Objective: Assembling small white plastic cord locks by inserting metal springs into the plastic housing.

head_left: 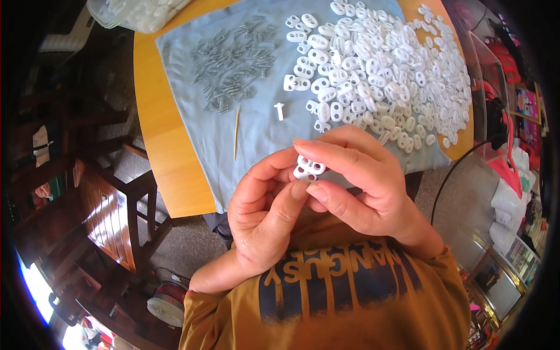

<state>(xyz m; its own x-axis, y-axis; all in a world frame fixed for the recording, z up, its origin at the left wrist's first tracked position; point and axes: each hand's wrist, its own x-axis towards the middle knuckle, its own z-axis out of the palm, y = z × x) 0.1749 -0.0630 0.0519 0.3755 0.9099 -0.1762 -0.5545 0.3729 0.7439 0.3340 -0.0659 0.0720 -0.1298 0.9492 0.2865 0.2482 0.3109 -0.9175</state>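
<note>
Nearest is the wearer's brown shirt (344,315), which bears a dark printed block across the chest. Off to the near left, on the floor, stands a spool (166,306). Just beyond the shirt, the two bare hands come together at the near edge of the table. The left hand (262,204) rises from the left, the right hand (367,181) from the right, and both pinch one small white toggle (309,169) at their fingertips. The grip is narrow: the thumb tips meet the toggle's near side, while the index fingers curve round its far side. The toggle sits in the middle of this ring, well clear of both palms, its holed face turned up.

Past the hands spreads a blue-grey cloth (256,140) over a wooden table (169,175). On it, left of the fingertips and a little farther off, lies a thin wooden stick (236,134), pointing away. To its right and slightly farther lies a small white T-shaped piece (280,111). Beyond the stick is a loose heap of metal springs (233,61); far right, a broad pile of white pieces (379,70) spreads past the cloth onto bare wood. At the far left corner stands a clear container (108,14) with more white pieces.
</note>
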